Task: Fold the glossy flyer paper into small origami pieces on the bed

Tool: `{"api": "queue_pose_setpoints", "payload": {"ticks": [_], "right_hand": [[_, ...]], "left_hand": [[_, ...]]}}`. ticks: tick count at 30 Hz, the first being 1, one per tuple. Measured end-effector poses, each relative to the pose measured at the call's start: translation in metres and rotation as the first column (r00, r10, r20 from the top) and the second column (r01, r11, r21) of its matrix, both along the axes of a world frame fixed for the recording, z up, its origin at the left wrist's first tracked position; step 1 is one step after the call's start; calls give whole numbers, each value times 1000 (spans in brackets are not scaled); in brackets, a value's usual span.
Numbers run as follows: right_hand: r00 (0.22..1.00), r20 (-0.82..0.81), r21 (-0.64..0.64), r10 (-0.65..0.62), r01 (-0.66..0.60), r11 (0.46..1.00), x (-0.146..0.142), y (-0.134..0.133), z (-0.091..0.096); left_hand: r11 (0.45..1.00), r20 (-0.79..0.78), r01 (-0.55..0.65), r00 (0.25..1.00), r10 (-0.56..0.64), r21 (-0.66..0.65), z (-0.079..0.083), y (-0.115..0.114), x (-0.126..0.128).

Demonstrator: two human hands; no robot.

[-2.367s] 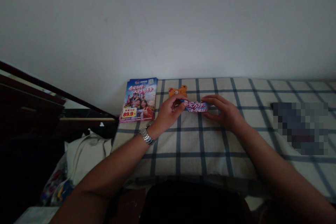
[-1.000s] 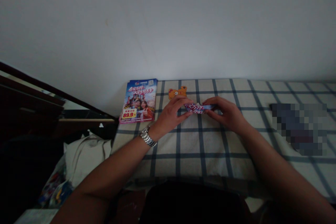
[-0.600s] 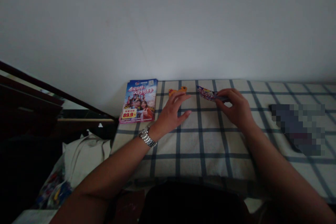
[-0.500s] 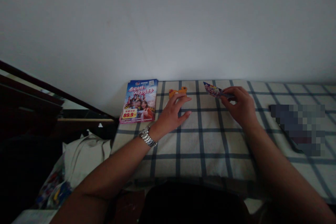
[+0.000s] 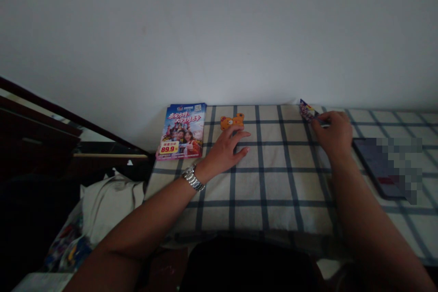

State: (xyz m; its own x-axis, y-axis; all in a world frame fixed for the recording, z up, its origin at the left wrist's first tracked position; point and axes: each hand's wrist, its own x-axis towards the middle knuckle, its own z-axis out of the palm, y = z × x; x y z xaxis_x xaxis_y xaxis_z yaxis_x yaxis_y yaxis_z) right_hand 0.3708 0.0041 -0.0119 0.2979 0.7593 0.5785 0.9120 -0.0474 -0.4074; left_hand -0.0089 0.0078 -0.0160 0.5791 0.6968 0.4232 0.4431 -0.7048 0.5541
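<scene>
My left hand point(image 5: 228, 149), with a metal-band watch point(image 5: 193, 178) at its wrist, rests on the checked cloth with fingers apart. Its fingertips lie at the lower edge of an orange bear-shaped cutout point(image 5: 232, 121), partly covering it. Farther right, my right hand point(image 5: 332, 133) pinches a small folded piece of printed paper point(image 5: 308, 112) in purple and yellow, close to the wall. The paper's lower end is hidden by the fingers. Left of my left hand lies a stack of printed flyers point(image 5: 183, 132), blue and pink, marked 89.9.
A checked cloth point(image 5: 246, 187) covers the surface, which meets a pale wall point(image 5: 239, 36). At the right lies a dark tablet-like device point(image 5: 379, 169), partly blurred out. On the lower left are a white bag point(image 5: 111, 200) and a dark wooden rail point(image 5: 68, 116).
My right hand has moved right, carrying the folded paper toward the wall. My left hand has barely shifted, and more of the orange bear cutout shows.
</scene>
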Motion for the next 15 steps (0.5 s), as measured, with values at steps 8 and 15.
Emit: {"api": "queue_pose_setpoints", "payload": {"ticks": [8,15], "right_hand": [[999,27,-28,-27,27,999,3,0,-3],[998,-66,-45,0,-3,999,2,-6,2]], "left_hand": [[1000,-8,2,1000,-2,-14,1,0,0],[1000,-9,3,1000,-3,-11,0,0,0]]}}
